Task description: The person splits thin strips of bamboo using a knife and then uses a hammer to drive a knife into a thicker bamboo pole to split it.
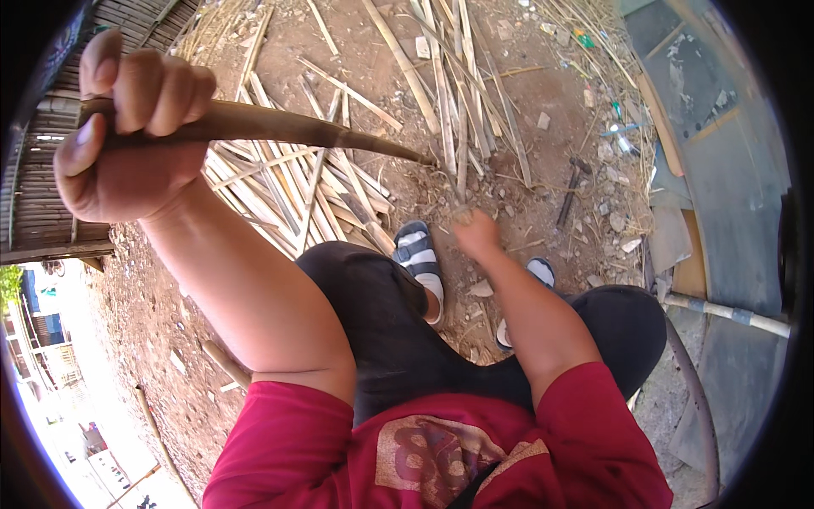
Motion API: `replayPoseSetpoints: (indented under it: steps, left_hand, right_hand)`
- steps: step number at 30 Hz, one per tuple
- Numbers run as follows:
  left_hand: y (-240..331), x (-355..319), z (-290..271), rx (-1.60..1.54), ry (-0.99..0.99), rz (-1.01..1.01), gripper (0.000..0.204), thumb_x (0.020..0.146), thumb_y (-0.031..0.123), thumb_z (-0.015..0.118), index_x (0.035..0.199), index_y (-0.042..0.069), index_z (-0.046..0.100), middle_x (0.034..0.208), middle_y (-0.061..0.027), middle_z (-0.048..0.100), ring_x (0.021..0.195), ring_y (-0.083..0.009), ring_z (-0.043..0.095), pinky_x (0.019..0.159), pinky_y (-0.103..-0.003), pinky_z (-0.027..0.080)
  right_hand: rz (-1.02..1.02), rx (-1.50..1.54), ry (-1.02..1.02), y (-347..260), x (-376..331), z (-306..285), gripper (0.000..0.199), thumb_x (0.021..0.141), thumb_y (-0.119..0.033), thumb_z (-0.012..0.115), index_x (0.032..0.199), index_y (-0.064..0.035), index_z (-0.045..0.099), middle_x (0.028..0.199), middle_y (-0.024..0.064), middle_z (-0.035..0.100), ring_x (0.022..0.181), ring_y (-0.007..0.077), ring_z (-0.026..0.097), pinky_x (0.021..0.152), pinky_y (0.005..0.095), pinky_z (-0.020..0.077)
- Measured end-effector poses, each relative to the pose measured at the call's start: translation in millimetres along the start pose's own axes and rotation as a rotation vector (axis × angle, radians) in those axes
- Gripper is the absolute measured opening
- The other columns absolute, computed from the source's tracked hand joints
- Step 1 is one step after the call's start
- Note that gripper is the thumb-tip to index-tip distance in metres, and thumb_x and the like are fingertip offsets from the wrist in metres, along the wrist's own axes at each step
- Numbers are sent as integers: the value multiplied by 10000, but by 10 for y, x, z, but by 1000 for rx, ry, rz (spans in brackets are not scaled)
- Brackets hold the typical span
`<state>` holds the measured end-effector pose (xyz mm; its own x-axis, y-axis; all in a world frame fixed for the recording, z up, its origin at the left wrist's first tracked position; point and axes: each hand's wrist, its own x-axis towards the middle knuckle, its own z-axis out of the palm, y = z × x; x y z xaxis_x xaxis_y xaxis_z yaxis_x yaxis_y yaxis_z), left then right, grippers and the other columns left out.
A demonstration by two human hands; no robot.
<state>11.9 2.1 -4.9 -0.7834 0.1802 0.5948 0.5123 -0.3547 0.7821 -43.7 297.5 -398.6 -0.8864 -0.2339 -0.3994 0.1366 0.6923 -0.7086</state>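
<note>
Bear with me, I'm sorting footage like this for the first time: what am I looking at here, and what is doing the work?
No machine here: these are a person's bare hands, seen by a wide fisheye camera worn on the head, looking down, so straight edges bend. The raised left hand grips a brown pole, which slants toward the low right hand. What that hand may hold is too blurred to tell. On the dirt ground lie heaps of pale split strips and, off to the right, a hammer.
</note>
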Motion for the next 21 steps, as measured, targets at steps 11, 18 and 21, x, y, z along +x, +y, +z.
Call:
replayPoseSetpoints:
  steps: [11, 18, 21]
  left_hand:
    - [-63, 147, 439, -12, 181, 151, 442, 886, 226, 515, 1225, -58, 523, 714, 11, 370, 626, -108, 334, 595, -272, 284]
    - [-230, 406, 971, 89, 350, 211, 435, 882, 197, 465, 1210, -78, 540, 709, 1, 370, 605, -113, 329, 583, -270, 292]
    - [-252, 497, 1317, 42, 395, 219, 417, 884, 237, 514, 1200, -34, 531, 706, -15, 458, 595, -125, 395, 565, -267, 336]
  right_hand:
    - [-422, 591, -148, -1960, -769, -1672, 383, 881, -199, 770, 1189, -17, 633, 941, 52, 705, 681, 142, 624, 645, 316, 523]
    - [-603, 558, -162, -2106, -1324, -1880, 487, 838, -121, 834, 1257, -10, 611, 1089, 70, 717, 956, 103, 661, 869, 276, 536]
    - [-693, 664, -123, -2056, -1369, -1805, 523, 825, -90, 844, 1274, 8, 593, 1109, 85, 710, 979, 114, 664, 883, 282, 539]
